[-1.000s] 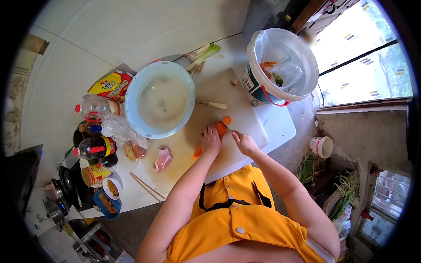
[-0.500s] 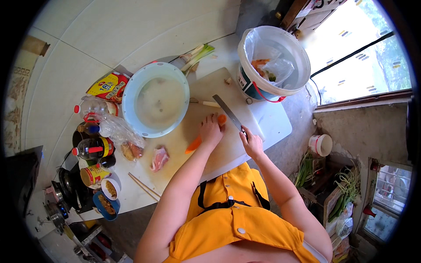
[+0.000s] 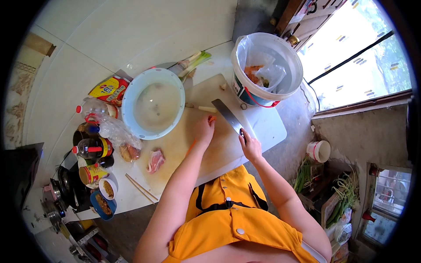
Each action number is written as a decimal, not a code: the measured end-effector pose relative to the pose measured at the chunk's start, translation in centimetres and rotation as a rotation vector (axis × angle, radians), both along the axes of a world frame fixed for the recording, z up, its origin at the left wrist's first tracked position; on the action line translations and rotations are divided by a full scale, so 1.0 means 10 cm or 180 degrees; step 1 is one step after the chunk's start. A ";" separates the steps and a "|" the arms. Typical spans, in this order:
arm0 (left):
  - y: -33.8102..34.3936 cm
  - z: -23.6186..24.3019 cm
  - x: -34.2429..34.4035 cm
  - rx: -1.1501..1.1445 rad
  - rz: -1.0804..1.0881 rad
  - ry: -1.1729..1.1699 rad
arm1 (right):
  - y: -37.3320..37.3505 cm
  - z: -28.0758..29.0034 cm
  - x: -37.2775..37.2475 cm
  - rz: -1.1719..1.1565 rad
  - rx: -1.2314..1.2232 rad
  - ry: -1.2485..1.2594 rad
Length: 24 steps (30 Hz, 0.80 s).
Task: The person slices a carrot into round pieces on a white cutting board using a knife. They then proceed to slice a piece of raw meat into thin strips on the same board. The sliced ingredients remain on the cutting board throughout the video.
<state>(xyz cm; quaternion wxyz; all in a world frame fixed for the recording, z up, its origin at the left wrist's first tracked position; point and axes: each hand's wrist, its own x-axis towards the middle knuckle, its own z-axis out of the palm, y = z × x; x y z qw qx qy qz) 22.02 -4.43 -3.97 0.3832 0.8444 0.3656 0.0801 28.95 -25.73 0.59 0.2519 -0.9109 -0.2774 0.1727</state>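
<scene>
My left hand (image 3: 204,129) is closed on a piece of carrot (image 3: 212,119), whose orange end shows at the fingertips over the cutting board (image 3: 223,147). Another length of carrot (image 3: 191,146) lies on the board, partly covered by my left forearm. In my right hand (image 3: 251,148) is a kitchen knife (image 3: 227,115), gripped by its dark handle, its broad blade pointing up and left, apart from the carrot. A pale-handled tool (image 3: 207,109) lies beyond the blade. A piece of raw meat (image 3: 156,161) rests on the board's left side.
A light blue basin (image 3: 176,118) of cloudy water stands behind the board, near spring onions (image 3: 196,61). A lined bucket (image 3: 294,65) with scraps is at the far right. Bottles (image 3: 93,148), a bagged item (image 3: 130,152), bowls (image 3: 106,205) and chopsticks (image 3: 141,188) line the left.
My left hand has shifted slightly left, away from the blade, and the carrot's round cut face no longer shows. My right hand still holds the knife. The whole view has tilted a little.
</scene>
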 end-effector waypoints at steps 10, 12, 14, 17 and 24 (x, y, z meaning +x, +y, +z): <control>-0.24 1.70 0.69 -0.1211 -0.0114 -0.2320 | 0.12 0.36 0.09 0.0218 0.0473 -0.0010; -0.28 1.95 0.96 -0.0728 -0.0361 -0.2169 | 0.12 0.51 0.14 0.0236 0.0482 0.0148; -0.31 2.16 1.19 -0.0059 -0.0517 -0.1809 | 0.13 0.61 0.19 0.0234 0.0654 0.0477; -0.26 2.13 1.48 0.1028 -0.0656 -0.1766 | 0.19 0.87 0.25 0.0347 0.0802 0.0806; -0.20 1.97 1.65 0.1006 -0.0516 -0.1608 | 0.24 0.90 0.39 0.0406 0.0982 0.0968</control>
